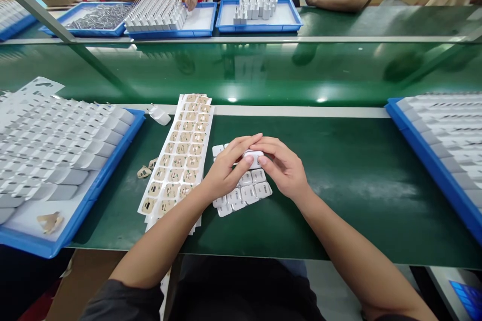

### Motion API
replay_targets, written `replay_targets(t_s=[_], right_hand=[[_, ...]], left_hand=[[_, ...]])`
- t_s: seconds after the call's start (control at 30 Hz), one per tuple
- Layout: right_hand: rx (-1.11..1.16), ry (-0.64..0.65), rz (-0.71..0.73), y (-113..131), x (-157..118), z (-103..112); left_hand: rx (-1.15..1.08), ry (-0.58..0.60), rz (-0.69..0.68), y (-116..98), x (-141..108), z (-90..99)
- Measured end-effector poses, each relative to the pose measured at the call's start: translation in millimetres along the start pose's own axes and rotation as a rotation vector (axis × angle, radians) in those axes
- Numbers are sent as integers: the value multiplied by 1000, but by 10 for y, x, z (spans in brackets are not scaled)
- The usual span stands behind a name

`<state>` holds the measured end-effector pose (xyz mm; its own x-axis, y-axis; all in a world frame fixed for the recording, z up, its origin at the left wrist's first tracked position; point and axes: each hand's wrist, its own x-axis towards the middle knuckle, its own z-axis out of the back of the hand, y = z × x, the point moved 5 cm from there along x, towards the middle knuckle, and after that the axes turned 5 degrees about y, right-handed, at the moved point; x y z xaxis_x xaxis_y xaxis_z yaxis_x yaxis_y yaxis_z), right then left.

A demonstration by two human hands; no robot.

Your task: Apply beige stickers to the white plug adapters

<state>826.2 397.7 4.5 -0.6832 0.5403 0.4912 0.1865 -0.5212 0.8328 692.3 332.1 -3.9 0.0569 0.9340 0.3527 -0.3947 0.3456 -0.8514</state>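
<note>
My left hand and my right hand meet over the middle of the bench, fingertips close together. Between them they grip a white power adapter, its rounded end facing me; the rest of it is hidden by my fingers. Under my hands lie rows of white rounded-square pieces with small grey marks. Left of these, a stack of long white sheets carries rows of beige rounded patches. Beyond the sheets, a loose white adapter with metal prongs rests on its side.
A blue tray packed with white adapters stands left, another blue tray right. Beige scraps lie beside the sheets. Across the green conveyor, people work behind blue trays. A slanted metal bar crosses the upper left.
</note>
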Motion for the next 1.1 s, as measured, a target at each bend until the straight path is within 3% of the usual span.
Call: replay_targets(t_s=[0.37, 0.57, 0.9, 1.1], right_hand=[[25, 21, -16, -37, -23, -30], [2, 106, -47, -52, -15, -74], [106, 98, -96, -99, -26, -66], [89, 119, -51, -81, -5, -16]], left_hand=[[-51, -49, 32, -7, 10, 12], [-157, -81, 195, 50, -7, 45], [-495, -25, 268, 163, -15, -28], [-453, 11, 246, 149, -8, -28]])
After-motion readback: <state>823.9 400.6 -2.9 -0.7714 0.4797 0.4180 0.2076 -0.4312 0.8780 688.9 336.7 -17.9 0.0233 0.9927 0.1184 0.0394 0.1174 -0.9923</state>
